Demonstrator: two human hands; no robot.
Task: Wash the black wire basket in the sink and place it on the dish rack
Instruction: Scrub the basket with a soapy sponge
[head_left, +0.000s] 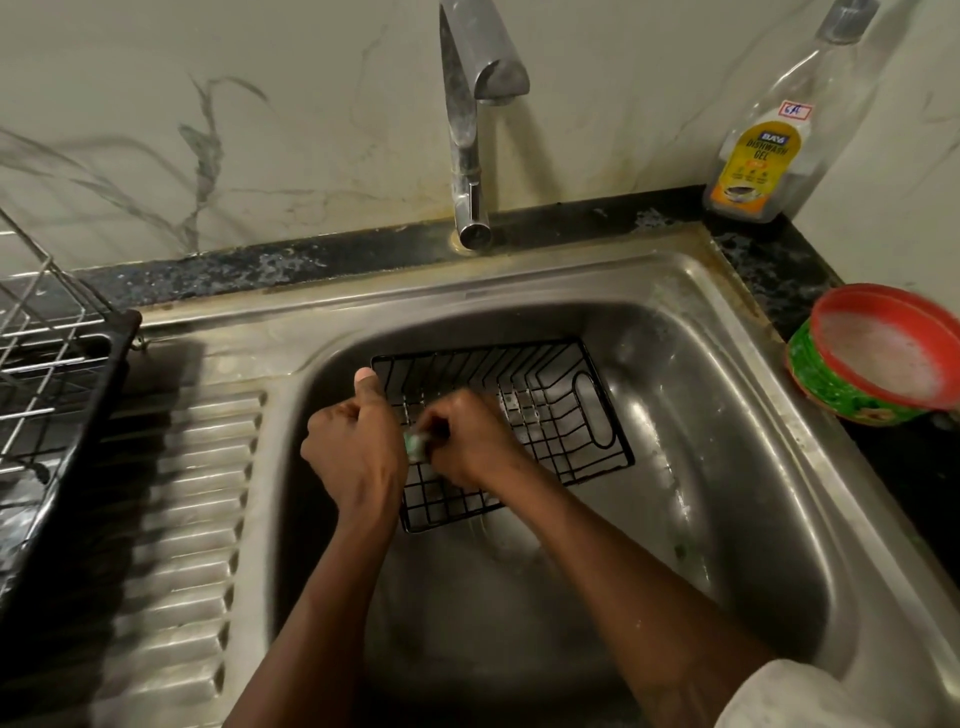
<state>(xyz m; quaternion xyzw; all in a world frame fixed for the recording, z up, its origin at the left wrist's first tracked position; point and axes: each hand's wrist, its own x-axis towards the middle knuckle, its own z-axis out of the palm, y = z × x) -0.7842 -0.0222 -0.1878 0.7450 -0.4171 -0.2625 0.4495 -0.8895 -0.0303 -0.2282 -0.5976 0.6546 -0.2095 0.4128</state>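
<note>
Fingers of the left hand (358, 441) clasp the left rim of the black wire basket (550, 400) in the sink (737, 467), the right hand (467, 441) grips a green scrubber (415, 446), and wet wire could slip under hard scrubbing.

Clear bottle (779, 130), far right corner of the table, against the wall. Its yellow label (753, 166) read "DISHWASH GEL" in dark capitals. Above that sat a small blue badge with a brand name beginning "BAV"; the last character was unclear. Small white sticker (796, 110) higher on the bottle carried red handwriting, not legible. No other text was readable.
</note>
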